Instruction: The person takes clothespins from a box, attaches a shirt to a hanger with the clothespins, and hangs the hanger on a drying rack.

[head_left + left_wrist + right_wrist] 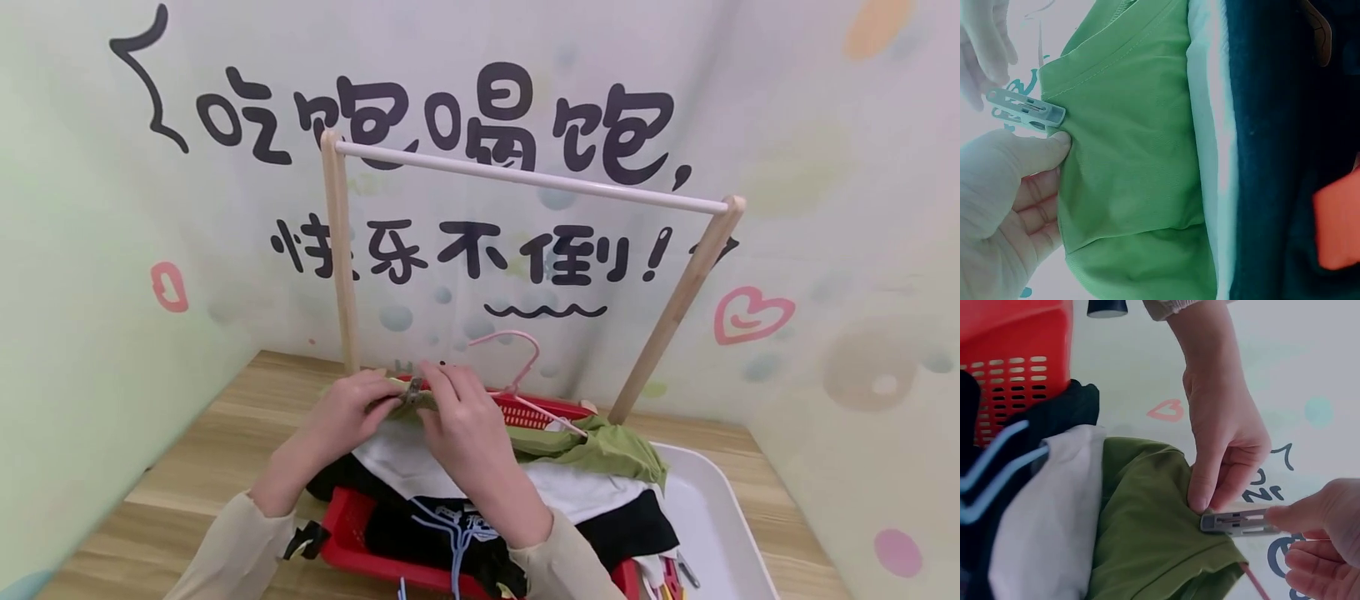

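Left hand (339, 423) pinched the edge of the green garment (1129, 144) beside a gray clip (1240, 522); right hand (467, 427) at clip's outer end, grip indeterminable.

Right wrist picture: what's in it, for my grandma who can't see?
Left hand pinches green cloth beside a gray clip on its edge; right hand is at the clip's other end. White cloth and a red basket show left.

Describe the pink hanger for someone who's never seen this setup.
Find the wooden rack with the white bar, then look below the bar to the green garment. The pink hanger runs into that garment, its curved hook sticking up above. Its colour sets it apart from the blue hangers nearer the camera.
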Tool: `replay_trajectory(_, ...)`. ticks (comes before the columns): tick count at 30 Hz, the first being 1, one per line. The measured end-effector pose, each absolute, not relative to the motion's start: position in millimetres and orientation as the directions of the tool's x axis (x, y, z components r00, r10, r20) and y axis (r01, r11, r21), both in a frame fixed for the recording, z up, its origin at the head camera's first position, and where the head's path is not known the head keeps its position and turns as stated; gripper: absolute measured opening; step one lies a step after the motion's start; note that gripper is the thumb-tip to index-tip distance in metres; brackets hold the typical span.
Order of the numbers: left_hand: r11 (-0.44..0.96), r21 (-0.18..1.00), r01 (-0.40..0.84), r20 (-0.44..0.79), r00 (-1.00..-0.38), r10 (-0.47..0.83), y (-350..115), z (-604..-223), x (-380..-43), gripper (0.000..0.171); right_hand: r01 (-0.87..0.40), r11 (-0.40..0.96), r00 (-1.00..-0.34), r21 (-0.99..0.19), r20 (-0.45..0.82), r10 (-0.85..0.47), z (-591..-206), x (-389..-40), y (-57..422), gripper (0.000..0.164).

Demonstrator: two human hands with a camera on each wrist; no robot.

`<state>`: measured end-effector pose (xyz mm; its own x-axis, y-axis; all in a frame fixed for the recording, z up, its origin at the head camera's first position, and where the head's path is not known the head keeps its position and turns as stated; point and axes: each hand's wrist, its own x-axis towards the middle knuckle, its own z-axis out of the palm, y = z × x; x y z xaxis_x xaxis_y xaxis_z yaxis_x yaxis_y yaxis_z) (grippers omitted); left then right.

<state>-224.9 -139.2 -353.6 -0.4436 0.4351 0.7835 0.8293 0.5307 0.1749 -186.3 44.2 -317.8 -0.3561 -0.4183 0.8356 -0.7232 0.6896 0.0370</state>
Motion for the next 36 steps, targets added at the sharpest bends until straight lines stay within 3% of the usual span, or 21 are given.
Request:
replay_trajectory(4,0.546,0.174,0.82,0.776,-0.455,0.436,-140.0,-353.6,-224.8,0.022,-0.745,0.667,-0.371,0.021,0.818,-0.44,-324.8,-180.6,56.5,0.051)
replay_trajectory(12,0.567,0.179,0.804,0.766,-0.476,0.432,-139.4,-353.6,-223.2,0.02,-0.759,0.651,-0.418,-0.017,0.779,-0.467,-335.7,-168.4,83.4,0.04)
replay_trajectory(17,0.565,0.183,0.804,0.766,-0.477,0.431,-139.9,-354.3,-223.1,0.02,-0.754,0.653,-0.453,-0.068,0.774,-0.443,-341.2,-159.7,106.2,0.041)
replay_trajectory(25,0.558,0.172,0.812,0.765,-0.467,0.443,-138.6,-354.5,-226.6,0.019,-0.72,0.69,-0.454,-0.074,0.803,-0.387,-352.8,-149.4,145.5,0.046)
replay_trajectory(31,0.563,0.161,0.81,0.768,-0.461,0.444,-138.0,-354.5,-227.7,0.019,-0.677,0.731,-0.478,-0.082,0.805,-0.351,-360.6,-144.7,173.9,0.023)
replay_trajectory(36,0.574,0.171,0.801,0.758,-0.479,0.443,-137.6,-355.2,-226.8,0.021,-0.642,0.761,-0.472,-0.094,0.831,-0.295,-363.5,-141.8,196.7,0.044)
